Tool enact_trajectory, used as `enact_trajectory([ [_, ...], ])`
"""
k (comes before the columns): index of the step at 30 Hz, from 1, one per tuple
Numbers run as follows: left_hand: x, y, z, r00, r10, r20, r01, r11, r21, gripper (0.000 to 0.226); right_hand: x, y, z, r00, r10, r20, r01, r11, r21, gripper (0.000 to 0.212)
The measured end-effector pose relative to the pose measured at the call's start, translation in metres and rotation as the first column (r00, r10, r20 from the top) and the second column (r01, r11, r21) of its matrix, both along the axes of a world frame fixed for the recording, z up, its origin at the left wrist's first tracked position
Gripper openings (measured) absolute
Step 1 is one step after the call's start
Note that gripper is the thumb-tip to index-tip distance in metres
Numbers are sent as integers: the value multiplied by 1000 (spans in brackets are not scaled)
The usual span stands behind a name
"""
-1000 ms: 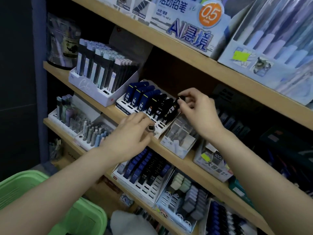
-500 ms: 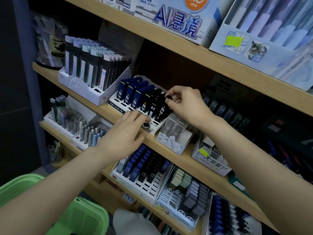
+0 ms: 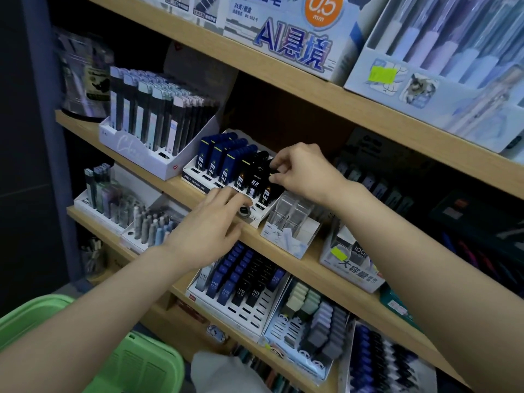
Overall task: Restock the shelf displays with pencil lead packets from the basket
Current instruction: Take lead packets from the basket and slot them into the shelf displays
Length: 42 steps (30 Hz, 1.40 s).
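Head view. Step: seating lead packet in display tray (image 3: 195, 177) on middle shelf (image 3: 283, 252). Right hand (image 3: 303, 173): grip pinching top of black packet (image 3: 267, 192), rightmost row, beside blue packets (image 3: 218, 163). Left hand (image 3: 209, 231): grip released, fingers resting on tray front. Basket (image 3: 141, 364): lower left. Next, likely: press packet home, let go, fetch another.

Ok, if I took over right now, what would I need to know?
Right hand pinches the top of a black packet in the white tray, rightmost row.
Left hand rests on the tray's front; small dark thing at its fingertips, grip unclear.
Done: blue packets and black ones stand in its rows.
Left: seat this packet, then probably restock the lower tray from the green basket.
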<state>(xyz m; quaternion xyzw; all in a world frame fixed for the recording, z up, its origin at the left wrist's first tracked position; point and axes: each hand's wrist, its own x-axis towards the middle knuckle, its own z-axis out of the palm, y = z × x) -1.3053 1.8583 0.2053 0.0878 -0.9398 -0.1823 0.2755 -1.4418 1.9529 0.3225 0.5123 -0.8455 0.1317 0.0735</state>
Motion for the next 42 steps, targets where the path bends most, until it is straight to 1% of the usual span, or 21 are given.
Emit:
enact_trajectory([
  [2,0,0,1,1000,-4,6,4,1000,-1,41,1,0,-3,1000,0,4,1,1000,-30,19],
  [4,0,0,1,1000,-8,16,8,1000,0,41,3,2,-6,997,4,-78,-7,999,-32,14],
  [6,0,-1,2,1000,-11,23,11,1000,-8,42,5,5,-6,988,-6,-153,5,1000,-2,16],
  [9,1,-1,1,1000,-13,18,14,1000,-13,42,9,8,-3,985,-16,-173,20,1000,24,19],
  [17,1,-2,3,999,-23,27,24,999,-48,44,18,13,-5,954,7,-301,14,998,69,27],
  [20,4,-2,7,998,-19,66,23,998,-58,48,19,16,-9,935,-7,-356,23,999,42,28],
  [22,9,-3,7,996,13,90,-4,995,-97,51,24,17,-12,908,-15,-418,24,1000,15,28],
  [24,19,-5,4,992,90,92,-72,981,-181,50,34,15,-18,867,3,-498,-29,999,-44,25],
  [27,45,-12,-8,981,178,79,-149,946,-286,39,59,8,-38,816,25,-578,-132,981,-145,13],
  [30,79,-23,-32,966,250,68,-218,926,-309,29,84,-4,-67,831,104,-547,-201,972,-121,15],
  [35,138,-43,-92,920,375,115,-328,896,-300,18,126,-29,-133,860,287,-421,-349,934,-76,17],
  [38,175,-53,-143,868,441,229,-384,888,-254,28,145,-46,-184,870,373,-323,-394,919,0,20],
  [40,203,-59,-179,818,487,308,-432,872,-232,26,155,-57,-222,875,421,-241,-417,906,70,31],
  [42,230,-64,-211,748,533,395,-487,845,-220,32,164,-68,-262,886,440,-150,-422,896,139,49],
])
